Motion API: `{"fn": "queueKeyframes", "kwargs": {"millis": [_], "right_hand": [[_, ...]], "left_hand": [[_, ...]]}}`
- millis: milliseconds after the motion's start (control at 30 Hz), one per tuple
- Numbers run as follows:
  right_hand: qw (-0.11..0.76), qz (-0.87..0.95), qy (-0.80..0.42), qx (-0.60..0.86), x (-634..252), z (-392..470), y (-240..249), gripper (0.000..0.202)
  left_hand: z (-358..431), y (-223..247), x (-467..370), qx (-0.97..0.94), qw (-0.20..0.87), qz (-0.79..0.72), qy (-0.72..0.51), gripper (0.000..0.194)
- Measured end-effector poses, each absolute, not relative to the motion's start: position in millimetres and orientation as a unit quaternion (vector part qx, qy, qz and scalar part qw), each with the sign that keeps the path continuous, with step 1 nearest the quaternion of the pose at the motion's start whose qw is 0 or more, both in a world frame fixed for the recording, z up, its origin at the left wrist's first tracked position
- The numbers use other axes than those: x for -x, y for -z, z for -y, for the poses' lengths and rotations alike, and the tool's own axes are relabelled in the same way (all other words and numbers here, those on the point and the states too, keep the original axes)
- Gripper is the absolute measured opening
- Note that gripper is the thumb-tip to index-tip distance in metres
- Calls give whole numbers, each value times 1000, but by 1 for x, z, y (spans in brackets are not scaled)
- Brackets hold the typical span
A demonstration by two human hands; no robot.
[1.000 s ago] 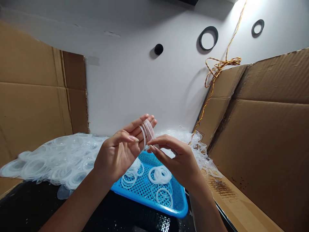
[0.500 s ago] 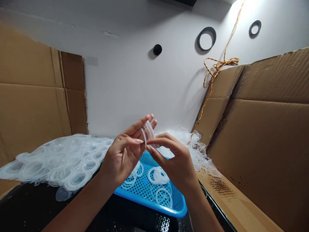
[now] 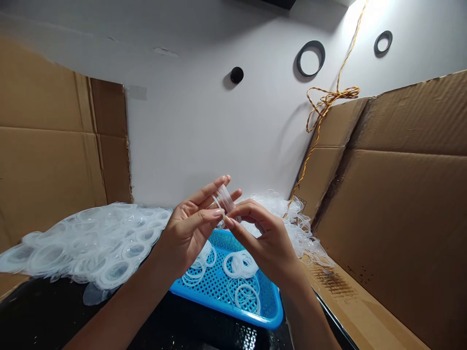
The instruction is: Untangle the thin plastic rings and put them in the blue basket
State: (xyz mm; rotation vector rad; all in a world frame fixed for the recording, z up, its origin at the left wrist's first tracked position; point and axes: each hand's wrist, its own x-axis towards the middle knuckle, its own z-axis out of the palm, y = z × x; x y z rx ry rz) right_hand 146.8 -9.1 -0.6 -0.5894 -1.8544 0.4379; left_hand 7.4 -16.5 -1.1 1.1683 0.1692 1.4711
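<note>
Evidently, clear rings (image 3: pixel 227 198) around left fingers (image 3: pixel 209 189)

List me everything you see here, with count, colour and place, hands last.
looped rings: several, translucent white, around fingers of the left hand
blue basket: one, blue, below the hands
basket rings: many, whitish, inside the basket
left pile: countless rings, whitish, left of the basket
right pile: countless rings, whitish, behind and right
work surface: one, black, underneath
cardboard: several panels, brown, both sides
wall: one, pale grey, behind
black hoops: two, black, upper right
round knob: one, black, upper middle
twisted cord: one, yellow-orange, right
dark object: one, black, top edge, cut off
left hand: one, centre
right hand: one, fingertips at the rings
</note>
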Motion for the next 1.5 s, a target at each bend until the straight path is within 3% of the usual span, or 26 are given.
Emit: {"fn": "queueKeyframes", "kwargs": {"millis": [800, 1067, 1233, 1367, 1500], "right_hand": [[483, 785, -305, 240, -155, 4, 4, 16], [548, 763, -247, 237, -157, 0, 3, 12], [603, 718, -179, 297, -169, -27, 2, 21], [568, 676, -208, 420, -192, -72, 4, 31], [539, 624, -214, 524, -226, -119, 20, 27]], "left_hand": [[13, 2, -10, -517, 523, -158, -659, 37], [8, 2, -5, -523, 546, -161, -634, 36], [3, 3, 2, -554, 623, -151, -532, 29], [-5, 5, 4, -532, 617, -137, -563, 24], [-16, 7, 4, -515, 609, -150, -585, 22]]}}
